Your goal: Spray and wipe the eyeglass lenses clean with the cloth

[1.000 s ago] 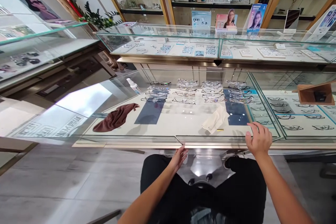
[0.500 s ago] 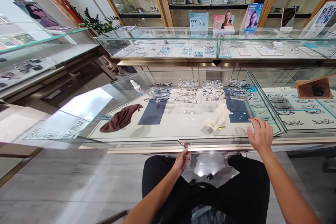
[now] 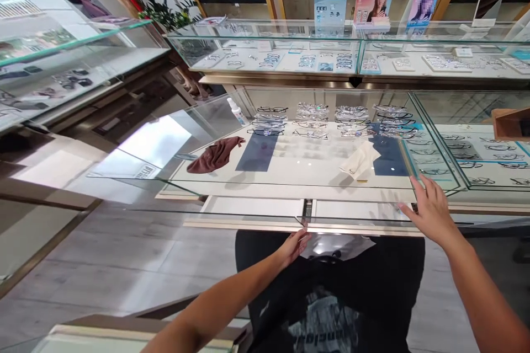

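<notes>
My left hand point(image 3: 295, 245) has its fingers bent round the front edge of a drawer point(image 3: 248, 224), near the middle. The drawer is slid out from under the display case, and part of its white inside shows. My right hand point(image 3: 434, 212) lies open, fingers apart, at the glass top near the case's right front corner. Inside the glass case point(image 3: 290, 181) are several rows of eyeglasses point(image 3: 312, 113), a brown cloth point(image 3: 215, 155), a cream cloth point(image 3: 360, 160) and dark blue pads point(image 3: 259, 151). A white spray bottle point(image 3: 237, 110) stands at the back left.
A second glass case point(image 3: 273, 36) with eyeglasses and sign cards runs behind. Another display counter point(image 3: 83, 74) is on the left. A wooden box point(image 3: 511, 124) sits on the right-hand case. My legs are close under the drawer.
The drawer has come out towards me with my left hand at its edge, uncovering its white inside. My right hand stays by the glass corner. The view has tilted down and shifted left.
</notes>
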Demonstrator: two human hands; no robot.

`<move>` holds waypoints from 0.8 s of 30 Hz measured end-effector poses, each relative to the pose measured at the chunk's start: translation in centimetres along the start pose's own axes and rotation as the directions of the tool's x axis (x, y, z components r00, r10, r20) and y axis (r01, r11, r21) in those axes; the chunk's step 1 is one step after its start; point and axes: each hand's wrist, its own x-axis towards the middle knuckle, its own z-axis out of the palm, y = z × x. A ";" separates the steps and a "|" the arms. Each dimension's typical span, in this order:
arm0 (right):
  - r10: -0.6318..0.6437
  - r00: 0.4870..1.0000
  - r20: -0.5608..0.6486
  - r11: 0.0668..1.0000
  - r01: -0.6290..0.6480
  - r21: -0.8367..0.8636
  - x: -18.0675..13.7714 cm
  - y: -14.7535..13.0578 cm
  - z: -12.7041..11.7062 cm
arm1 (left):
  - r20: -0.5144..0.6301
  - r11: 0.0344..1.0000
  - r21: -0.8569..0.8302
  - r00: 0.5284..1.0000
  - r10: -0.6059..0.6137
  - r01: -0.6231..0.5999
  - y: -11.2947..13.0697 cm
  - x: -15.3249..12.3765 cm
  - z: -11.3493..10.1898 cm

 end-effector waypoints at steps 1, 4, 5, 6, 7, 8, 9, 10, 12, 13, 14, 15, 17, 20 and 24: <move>0.011 0.999 0.038 1.000 -0.011 0.004 -0.2 -0.1 -0.4 | 0.018 0.999 0.045 1.000 -0.017 0.017 -0.1 -0.6 -0.2; -0.006 0.995 0.103 0.999 0.003 0.032 -0.1 -0.5 -1.9 | 0.083 0.973 0.217 0.992 -0.095 0.075 -0.2 -2.6 -0.4; -0.036 0.994 0.102 0.998 0.031 0.048 0.1 -0.8 -2.5 | 0.114 0.953 0.288 0.985 -0.132 0.095 -0.1 -3.6 -0.4; -0.077 0.993 0.091 0.995 0.071 0.066 0.4 -1.3 -3.3 | 0.150 0.927 0.360 0.973 -0.173 0.109 0.1 -4.7 -0.2; -0.126 0.989 0.072 0.989 0.119 0.084 0.8 -2.0 -4.1 | 0.192 0.896 0.428 0.957 -0.216 0.117 0.5 -6.1 0.2; -0.178 0.983 0.051 0.980 0.173 0.102 1.3 -2.9 -5.1 | 0.255 0.862 0.499 0.936 -0.244 0.088 1.2 -7.7 0.7; -0.233 0.972 0.034 0.966 0.227 0.122 1.9 -4.0 -6.0 | 0.315 0.840 0.540 0.915 -0.253 0.046 2.2 -9.5 1.3; -0.284 0.958 0.028 0.950 0.277 0.147 2.6 -5.4 -7.0 | 0.410 0.816 0.576 0.884 -0.225 -0.059 3.5 -11.3 2.0; -0.395 0.918 0.043 0.900 0.377 0.218 4.4 -8.7 -8.7 | 0.762 0.545 0.531 0.647 0.028 -0.649 6.9 -14.8 3.5; -0.449 0.892 0.053 0.868 0.421 0.264 5.5 -10.7 -9.4 | 0.839 0.386 0.449 0.529 0.128 -0.806 8.9 -16.2 4.0; -0.501 0.864 0.057 0.830 0.461 0.313 6.8 -12.9 -9.8 | 0.868 0.224 0.404 0.449 0.212 -0.887 10.9 -17.1 4.4; -0.555 0.830 0.056 0.785 0.501 0.363 8.2 -15.4 -9.9 | 0.872 0.061 0.405 0.405 0.275 -0.912 12.7 -17.6 4.5; -0.651 0.758 0.041 0.689 0.567 0.452 11.3 -20.8 -9.4 | 0.816 -0.145 0.501 0.410 0.407 -0.853 15.5 -17.3 4.4; -0.705 0.709 0.023 0.597 0.576 0.558 16.0 -29.7 -7.2 | 0.741 -0.081 0.615 0.540 0.399 -0.785 17.1 -15.1 3.7; -0.665 0.739 0.107 0.654 0.507 0.561 20.7 -40.4 -3.5 | 0.750 0.136 0.655 0.662 0.001 -0.743 16.6 -12.5 3.8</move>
